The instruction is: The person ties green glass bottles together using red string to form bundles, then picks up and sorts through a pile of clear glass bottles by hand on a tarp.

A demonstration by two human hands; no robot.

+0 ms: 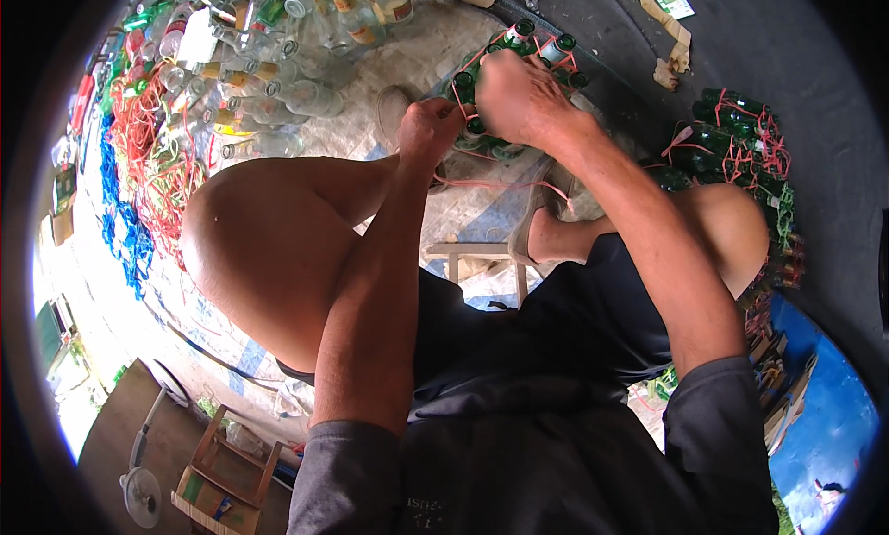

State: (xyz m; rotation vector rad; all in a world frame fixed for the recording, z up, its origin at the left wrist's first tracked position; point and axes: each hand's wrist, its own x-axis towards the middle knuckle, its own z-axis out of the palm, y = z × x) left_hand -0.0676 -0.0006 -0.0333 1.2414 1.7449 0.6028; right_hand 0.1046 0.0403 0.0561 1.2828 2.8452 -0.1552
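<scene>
A cluster of green glass bottles (464, 82) stands upright on the floor before me, bound around the necks with pink plastic string (549, 43). My left hand (432, 126) is at the cluster's left side, thumb and fingers pinched on the string near a bottle mouth. Over the bottle tops lies my right hand (517, 97), back upward. Its fingertips are hidden and partly blurred, so I cannot tell if it grips anything. A loose tail of pink string (503, 183) trails below the bottles toward my right foot.
Many clear glass bottles (305, 97) stand or lie at the left, beside heaps of red string (139, 128) and blue string (125, 219). Tied green bottle bundles (736, 139) lie at the right. A small wooden stool (479, 250) shows between my legs; a fan (142, 497) is lower left.
</scene>
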